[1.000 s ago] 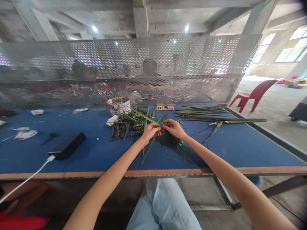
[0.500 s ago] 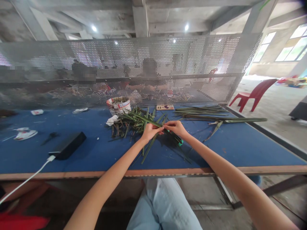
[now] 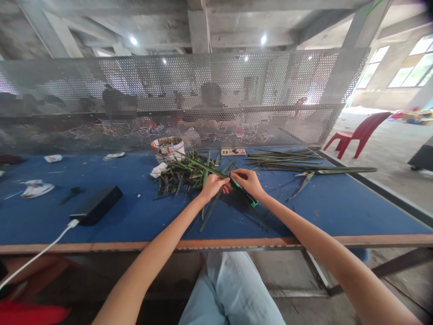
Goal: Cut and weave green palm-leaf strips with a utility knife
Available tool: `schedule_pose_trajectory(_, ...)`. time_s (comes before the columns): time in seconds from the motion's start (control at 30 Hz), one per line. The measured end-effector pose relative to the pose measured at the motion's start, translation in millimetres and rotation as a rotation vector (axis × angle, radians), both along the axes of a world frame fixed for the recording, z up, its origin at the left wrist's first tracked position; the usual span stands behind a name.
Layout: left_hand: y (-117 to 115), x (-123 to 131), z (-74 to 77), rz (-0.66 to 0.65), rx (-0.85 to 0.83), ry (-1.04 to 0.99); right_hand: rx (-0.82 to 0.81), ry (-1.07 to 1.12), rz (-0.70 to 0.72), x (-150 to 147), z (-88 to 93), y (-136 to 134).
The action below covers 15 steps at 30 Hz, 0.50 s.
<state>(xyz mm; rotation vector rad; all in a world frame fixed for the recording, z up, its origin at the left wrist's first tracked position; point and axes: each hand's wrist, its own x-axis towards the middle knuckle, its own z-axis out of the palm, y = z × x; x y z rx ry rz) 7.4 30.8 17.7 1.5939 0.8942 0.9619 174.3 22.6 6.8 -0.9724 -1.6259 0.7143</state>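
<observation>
My left hand and my right hand meet over the blue table, fingertips almost touching. The left hand pinches a long green leaf strip that runs up and left over a heap of cut leaves. In the right hand is a thin tool with a green handle; its handle end sticks out below the wrist and its tip lies against the strip. Both hands are closed.
A paper-woven bowl stands behind the heap. Long leaves lie at the right. A black power bank with a white cable, scissors and paper scraps lie left. A perforated metal screen closes the back; people sit behind it. A red chair stands right.
Both hands stayed at the same spot over the leaves. The right hand turned slightly, and the green-handled tool shows more clearly along the strip.
</observation>
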Motion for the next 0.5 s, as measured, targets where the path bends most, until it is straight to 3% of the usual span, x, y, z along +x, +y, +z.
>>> schedule_pose_trajectory(0.1,0,1,-1.1,-0.006,0.018,0.008,0.096,-0.008,-0.052,-7,0.3,-7)
schedule_pose_trajectory(0.3,-2,0,-5.4,-0.02,0.072,0.027,-0.024,-0.009,0.256,-14,4.2,-17)
schedule_pose_trajectory(0.5,-3,0,-5.5,-0.021,0.113,0.005,-0.127,0.058,0.406,-18,6.8,-18)
